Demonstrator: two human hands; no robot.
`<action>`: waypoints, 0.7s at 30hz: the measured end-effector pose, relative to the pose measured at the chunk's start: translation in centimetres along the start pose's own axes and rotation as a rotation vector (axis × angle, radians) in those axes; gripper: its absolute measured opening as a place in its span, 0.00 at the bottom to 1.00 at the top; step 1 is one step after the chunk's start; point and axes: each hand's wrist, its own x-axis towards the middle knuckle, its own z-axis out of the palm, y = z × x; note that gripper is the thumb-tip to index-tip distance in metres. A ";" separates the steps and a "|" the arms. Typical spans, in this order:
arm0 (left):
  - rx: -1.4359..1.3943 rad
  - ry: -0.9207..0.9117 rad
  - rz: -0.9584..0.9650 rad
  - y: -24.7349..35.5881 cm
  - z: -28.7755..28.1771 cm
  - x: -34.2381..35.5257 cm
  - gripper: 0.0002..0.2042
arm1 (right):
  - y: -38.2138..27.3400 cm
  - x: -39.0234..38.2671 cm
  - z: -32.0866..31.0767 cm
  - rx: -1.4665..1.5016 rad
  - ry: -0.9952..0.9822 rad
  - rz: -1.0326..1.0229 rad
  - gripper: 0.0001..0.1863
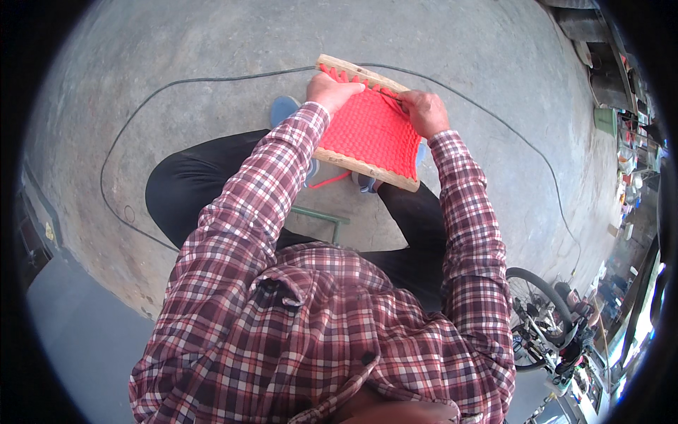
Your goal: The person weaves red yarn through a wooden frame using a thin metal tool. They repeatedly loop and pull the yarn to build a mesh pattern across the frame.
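A wooden frame (367, 169) with a red woven panel (367, 131) stretched between its two bars is held out in front of me, with loops along the far bar. My left hand (332, 92) grips the panel's upper left, thumb over the red loops. At the upper right, my right hand (426, 112) is closed on a thin dark tool (390, 94) lying across the loops near the far bar; its exact shape is too small to make out. A loose red strand (329, 180) hangs below the near bar.
My bent legs flank a green metal bar (318, 212) low between them. A dark cable (522, 141) curves across the concrete floor (212, 35). A bicycle wheel (537, 283) is at the lower right; a green bucket (605, 119) and clutter line the right side.
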 end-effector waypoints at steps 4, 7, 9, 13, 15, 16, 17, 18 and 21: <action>0.051 0.158 0.094 0.4 0.8 -0.7 0.28 | 0.4 -0.7 0.3 0.030 0.091 -0.107 0.10; 0.161 -0.007 -0.021 1.1 0.1 -0.7 0.46 | 0.5 -0.9 0.5 0.026 0.133 -0.113 0.10; 0.188 -0.001 0.002 1.4 0.0 -1.0 0.47 | 0.5 -1.1 0.6 -0.060 0.090 -0.038 0.11; 0.285 0.007 -0.001 1.7 -0.2 -1.3 0.48 | 0.1 -1.4 0.3 -0.054 0.121 -0.069 0.12; 0.302 0.021 -0.003 1.7 -0.1 -1.4 0.48 | -0.2 -1.3 0.2 -0.038 0.120 -0.079 0.12; 0.308 0.029 -0.004 1.7 -0.1 -1.3 0.47 | -0.4 -1.4 0.1 -0.021 0.139 -0.097 0.13; 0.309 0.037 -0.004 1.6 0.0 -1.3 0.47 | -0.5 -1.3 0.0 -0.009 0.144 -0.093 0.13; 0.318 0.044 -0.006 1.5 0.1 -1.2 0.46 | -0.6 -1.4 -0.1 0.007 0.159 -0.091 0.12; 0.372 0.068 -0.007 1.3 0.3 -1.0 0.43 | -0.6 -1.7 0.1 0.065 0.168 -0.095 0.11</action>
